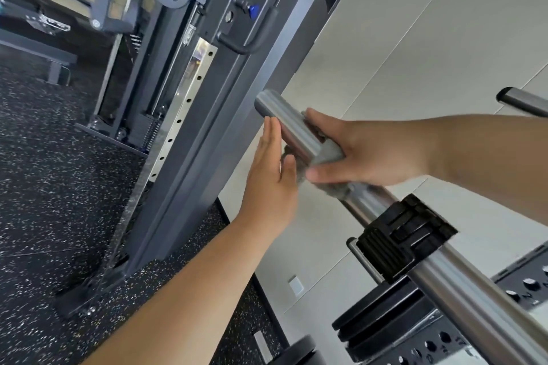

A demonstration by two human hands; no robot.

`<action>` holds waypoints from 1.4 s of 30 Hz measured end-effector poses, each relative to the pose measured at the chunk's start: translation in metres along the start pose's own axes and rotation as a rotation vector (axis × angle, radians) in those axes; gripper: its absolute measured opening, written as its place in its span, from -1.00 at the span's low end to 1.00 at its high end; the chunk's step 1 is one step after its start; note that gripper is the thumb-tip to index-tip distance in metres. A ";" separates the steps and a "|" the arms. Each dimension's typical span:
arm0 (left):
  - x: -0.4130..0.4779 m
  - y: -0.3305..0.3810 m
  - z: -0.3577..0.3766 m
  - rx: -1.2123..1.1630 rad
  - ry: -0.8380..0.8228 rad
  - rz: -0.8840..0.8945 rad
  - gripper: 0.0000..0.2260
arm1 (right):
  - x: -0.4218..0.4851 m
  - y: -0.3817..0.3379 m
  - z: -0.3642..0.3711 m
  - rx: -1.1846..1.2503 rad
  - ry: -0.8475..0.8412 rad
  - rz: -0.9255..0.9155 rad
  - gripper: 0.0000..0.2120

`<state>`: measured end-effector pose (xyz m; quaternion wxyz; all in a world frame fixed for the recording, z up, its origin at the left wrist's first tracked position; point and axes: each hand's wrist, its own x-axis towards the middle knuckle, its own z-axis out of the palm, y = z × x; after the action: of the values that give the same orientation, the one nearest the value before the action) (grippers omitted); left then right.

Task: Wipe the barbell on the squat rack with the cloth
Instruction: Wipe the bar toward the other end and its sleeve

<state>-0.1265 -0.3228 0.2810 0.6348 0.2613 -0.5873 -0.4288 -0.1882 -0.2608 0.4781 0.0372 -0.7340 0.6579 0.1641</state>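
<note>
The right hand (364,151) is gripping the grey cloth (329,154), with the fingers curling over the top and the thumb pressing from underneath. The cloth is wrapping the barbell (281,112) inside the fist. The bare end of the bar's sleeve is sticking out just beyond the fingertips, and a tuft of cloth is hanging below the thumb.

The left hand (269,178) is lying open with straight fingers along the near side of that bare end, just ahead of the right hand. Whether its fingertips are actually touching the metal is hard to tell.

Behind the right wrist, further back along the bar, a black collar (403,240) is clamping the sleeve. Below it, black weight plates (379,314) are sitting stacked. Past both hands, the grey rack upright (207,115) is standing on the speckled floor (44,172).

The step in hand looks like wiping the last stretch of the sleeve. To do it well, the right hand should be squeezing evenly so the cloth is touching the steel all the way round. It should slide straight out along the bar and off the tip, twisting slightly to catch the underside. The loose tuft wants gathering in so it is not dragging. The open left hand can be steadying the bar end, but it should be clearing the path as the cloth arrives.
</note>
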 end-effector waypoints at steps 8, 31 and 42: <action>0.004 -0.010 -0.011 -0.042 0.042 -0.040 -0.44 | -0.001 -0.006 0.003 -0.223 0.003 -0.054 0.10; 0.022 -0.010 -0.034 -0.116 0.040 -0.088 -0.43 | 0.083 -0.015 -0.014 -0.204 0.137 -0.043 -0.53; 0.024 -0.006 -0.036 -0.164 0.032 -0.095 -0.35 | 0.082 -0.001 -0.014 -0.038 0.091 -0.007 -0.68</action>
<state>-0.0943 -0.3520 0.2820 0.6425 0.2428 -0.5268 -0.5007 -0.1782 -0.3432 0.4674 -0.0061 -0.7435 0.6532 0.1430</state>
